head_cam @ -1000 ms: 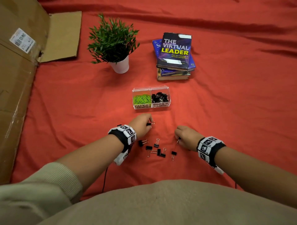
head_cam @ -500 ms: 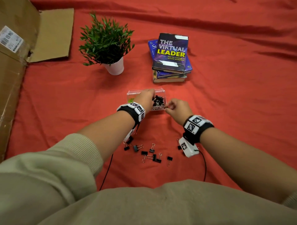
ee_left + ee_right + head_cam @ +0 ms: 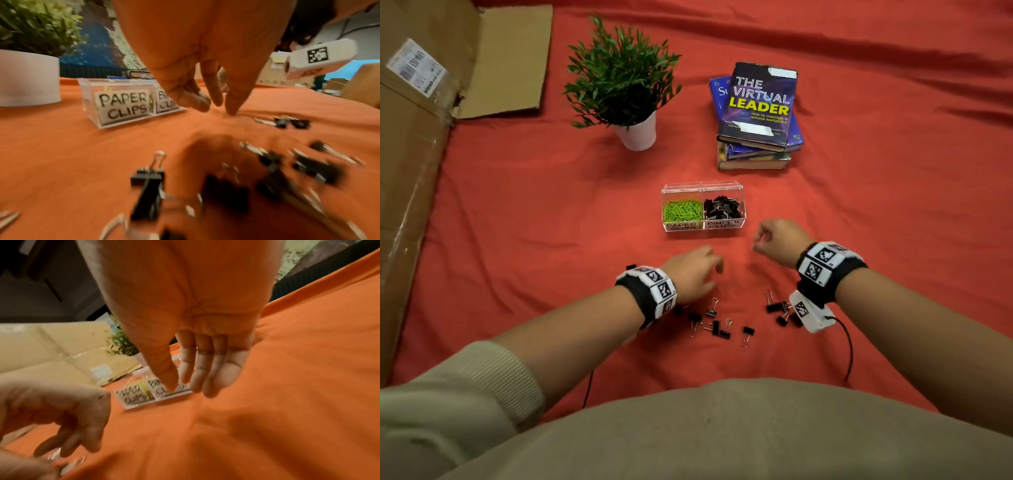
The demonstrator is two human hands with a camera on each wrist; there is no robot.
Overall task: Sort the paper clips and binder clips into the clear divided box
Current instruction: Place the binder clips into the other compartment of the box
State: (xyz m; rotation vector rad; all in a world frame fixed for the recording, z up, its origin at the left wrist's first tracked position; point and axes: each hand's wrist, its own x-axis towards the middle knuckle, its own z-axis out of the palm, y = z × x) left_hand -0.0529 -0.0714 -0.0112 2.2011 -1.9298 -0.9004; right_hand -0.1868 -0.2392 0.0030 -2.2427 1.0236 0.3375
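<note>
The clear divided box [image 3: 703, 230] stands on the red cloth, green paper clips [image 3: 682, 210] in its left half and black binder clips [image 3: 722, 208] in its right half. Its labels read PAPER CLIPS [image 3: 123, 105] and BINDER CLIPS. Several loose black binder clips [image 3: 717, 325] lie nearer me, with a few more [image 3: 779, 310] under my right wrist. My left hand [image 3: 697, 272] hovers empty above the left group, fingers straight and pointing down [image 3: 207, 100]. My right hand [image 3: 774, 240] hangs empty just right of the box, fingers relaxed [image 3: 197, 374].
A potted green plant [image 3: 621, 82] in a white pot stands at the back. A stack of books [image 3: 756, 116] sits behind the box. Flattened cardboard [image 3: 421, 137] lies along the left side. A camera cable [image 3: 849, 349] trails from my right wrist.
Both hands have pulled back from the box toward me and now hold nothing. The binder clips they carried are no longer in their fingers.
</note>
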